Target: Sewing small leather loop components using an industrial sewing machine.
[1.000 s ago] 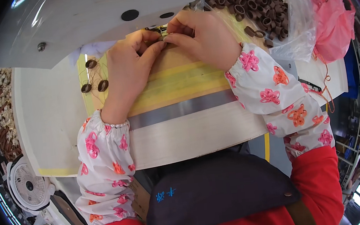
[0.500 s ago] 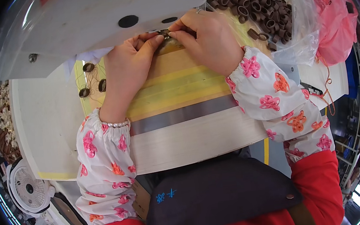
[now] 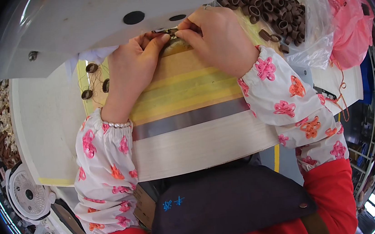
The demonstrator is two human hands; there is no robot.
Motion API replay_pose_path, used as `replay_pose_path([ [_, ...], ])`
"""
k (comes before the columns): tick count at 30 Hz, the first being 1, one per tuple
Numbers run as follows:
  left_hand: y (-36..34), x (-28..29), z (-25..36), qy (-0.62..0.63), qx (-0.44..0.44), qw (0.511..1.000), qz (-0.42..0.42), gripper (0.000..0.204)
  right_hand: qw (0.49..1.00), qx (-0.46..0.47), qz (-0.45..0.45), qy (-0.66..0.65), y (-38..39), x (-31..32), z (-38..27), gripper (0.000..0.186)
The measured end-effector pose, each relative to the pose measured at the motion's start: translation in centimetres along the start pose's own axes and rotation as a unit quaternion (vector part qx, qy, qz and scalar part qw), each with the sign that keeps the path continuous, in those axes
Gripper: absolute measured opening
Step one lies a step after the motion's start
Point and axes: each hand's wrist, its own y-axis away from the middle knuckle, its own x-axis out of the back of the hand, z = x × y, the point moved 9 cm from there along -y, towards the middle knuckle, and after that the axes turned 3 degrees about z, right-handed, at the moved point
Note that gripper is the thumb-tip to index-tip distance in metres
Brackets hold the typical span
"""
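Observation:
My left hand [image 3: 133, 68] and my right hand [image 3: 216, 37] meet at the far edge of a pale wooden table [image 3: 199, 141], under the overhang of a white machine housing [image 3: 94, 17]. Their fingertips pinch one small brown ring-shaped piece [image 3: 168, 31] between them; most of it is hidden by my fingers. Three more brown rings [image 3: 94, 80] lie on thin thread just left of my left hand. Both forearms wear white sleeves with pink and orange flowers.
A clear plastic bag [image 3: 310, 22] heaped with several brown rings [image 3: 271, 3] sits at the back right, with pink bag material [image 3: 352, 31] beyond it. Yellow and grey tape strips [image 3: 185, 99] cross the table. A white fan [image 3: 27, 195] stands low left. A dark apron [image 3: 224, 204] covers my lap.
Both hands have stayed together at the machine, with only small finger movements on the brown piece. The view has shifted slightly.

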Motion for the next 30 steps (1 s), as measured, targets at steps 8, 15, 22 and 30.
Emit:
replay_pose_path([
  [8, -0.1, 0.2, -1.8, 0.021, 0.024, 0.999, 0.021, 0.034, 1.000, -0.007, -0.010, 0.003, -0.3, -0.4, -0.1, 0.011],
  [15, -0.2, -0.1, -1.2, -0.004, 0.031, 0.999, -0.010, 0.025, 0.998, -0.051, -0.022, -0.030, -0.4, -0.5, 1.1, 0.011],
  [22, -0.1, -0.2, -0.7, 0.009, -0.003, 1.000, -0.005, 0.025, 0.998, -0.050, -0.028, -0.025, -0.3, -0.8, 1.2, 0.013],
  [30, 0.0, 0.2, 0.8, -0.017, -0.126, 0.991, 0.038, 0.021, 0.999, 0.045, 0.022, 0.007, 0.5, -0.3, -0.4, 0.014],
])
